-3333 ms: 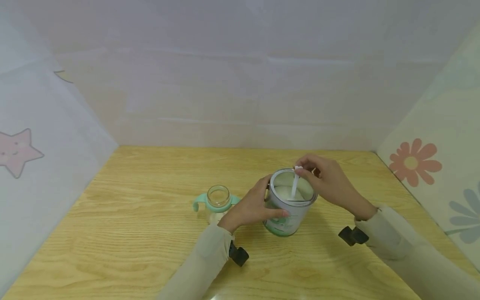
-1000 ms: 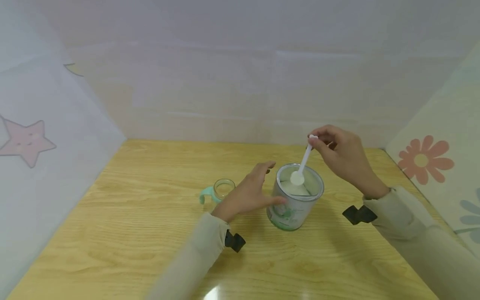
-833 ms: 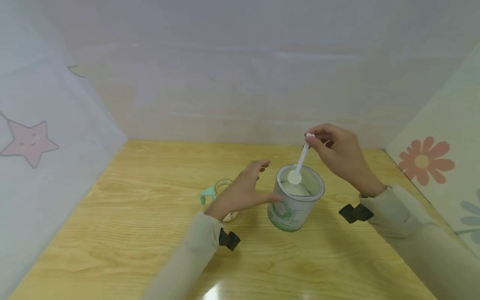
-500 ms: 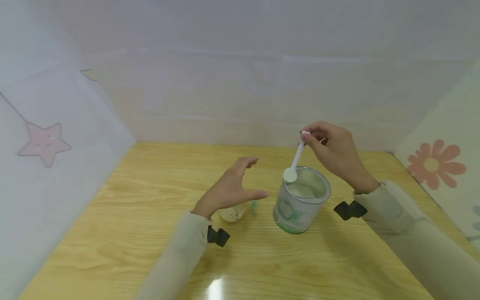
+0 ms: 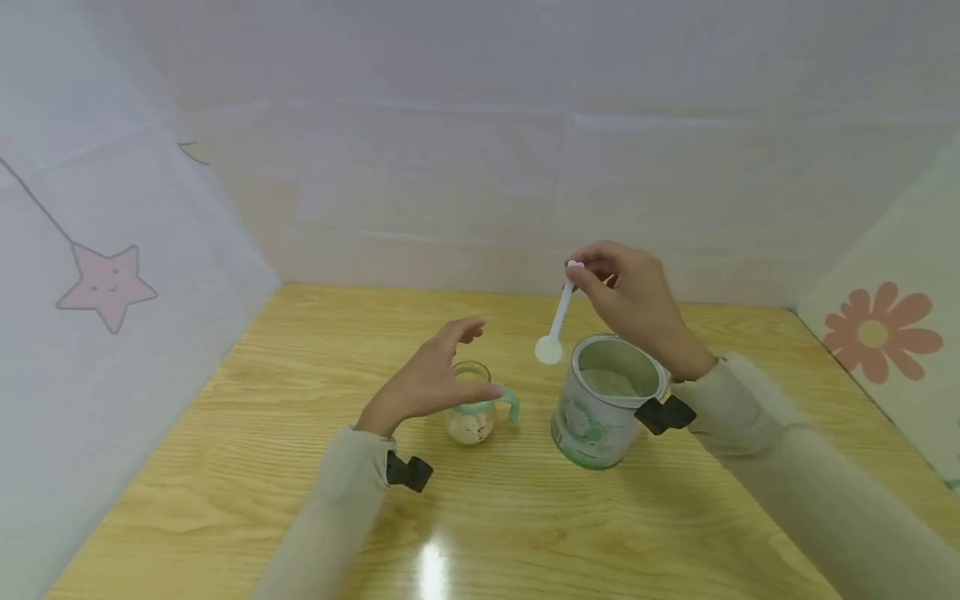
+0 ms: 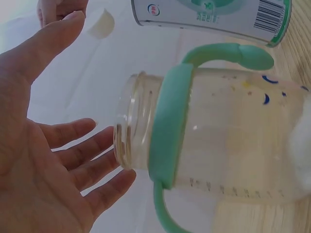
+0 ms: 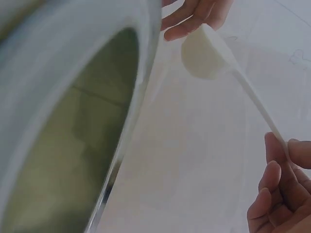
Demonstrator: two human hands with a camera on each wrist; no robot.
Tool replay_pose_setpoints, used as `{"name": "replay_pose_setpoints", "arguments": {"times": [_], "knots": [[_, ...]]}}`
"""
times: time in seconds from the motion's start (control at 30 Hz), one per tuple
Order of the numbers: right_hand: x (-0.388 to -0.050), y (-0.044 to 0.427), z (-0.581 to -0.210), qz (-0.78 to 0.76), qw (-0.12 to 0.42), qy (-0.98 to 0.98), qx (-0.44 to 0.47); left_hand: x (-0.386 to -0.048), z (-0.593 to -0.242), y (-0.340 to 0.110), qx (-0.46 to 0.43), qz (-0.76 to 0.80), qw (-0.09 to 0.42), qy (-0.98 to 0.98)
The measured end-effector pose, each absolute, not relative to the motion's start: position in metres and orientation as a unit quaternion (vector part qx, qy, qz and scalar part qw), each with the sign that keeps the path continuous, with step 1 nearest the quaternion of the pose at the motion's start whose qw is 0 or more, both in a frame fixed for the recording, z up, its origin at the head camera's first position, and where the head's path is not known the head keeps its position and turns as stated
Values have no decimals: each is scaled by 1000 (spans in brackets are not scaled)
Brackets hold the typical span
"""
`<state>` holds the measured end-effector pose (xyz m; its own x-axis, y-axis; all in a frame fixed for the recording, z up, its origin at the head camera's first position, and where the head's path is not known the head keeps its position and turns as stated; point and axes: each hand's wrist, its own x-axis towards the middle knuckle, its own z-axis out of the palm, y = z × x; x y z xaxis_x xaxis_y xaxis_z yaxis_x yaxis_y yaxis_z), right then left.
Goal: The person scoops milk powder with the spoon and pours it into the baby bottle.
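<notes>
The right hand (image 5: 630,292) pinches the top of a white scoop (image 5: 549,349) between thumb and fingers; the scoop slants, its handle running up toward one o'clock from the bowl, which hangs clear of the desk (image 5: 225,417). The left hand (image 5: 427,379) has its thumb held wide of its loosely bent fingers and grips nothing; whether a fingertip touches the neck of the bottle (image 5: 471,429) just beside it, I cannot tell. That bottle stands upright and uncapped, at four o'clock from the left hand in the head view, with green handles on its collar. At nine o'clock from the can (image 5: 588,429) comes the bottle, near but apart; between nine and ten, the scoop's bowl. The can is upright and open, with pale powder inside. Farther out, wall sheets carry a pink star (image 5: 109,287) at nine o'clock and a red flower (image 5: 872,334) at three.
</notes>
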<state>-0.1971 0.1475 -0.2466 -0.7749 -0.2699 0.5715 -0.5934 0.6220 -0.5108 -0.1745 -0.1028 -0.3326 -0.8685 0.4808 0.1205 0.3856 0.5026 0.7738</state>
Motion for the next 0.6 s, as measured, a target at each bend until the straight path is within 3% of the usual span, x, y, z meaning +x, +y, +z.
{"name": "replay_pose_setpoints", "arguments": {"times": [0.6], "knots": [[-193,121,-255,368,190,-875,253,-173,-348,-126,240,432,77,866]]}}
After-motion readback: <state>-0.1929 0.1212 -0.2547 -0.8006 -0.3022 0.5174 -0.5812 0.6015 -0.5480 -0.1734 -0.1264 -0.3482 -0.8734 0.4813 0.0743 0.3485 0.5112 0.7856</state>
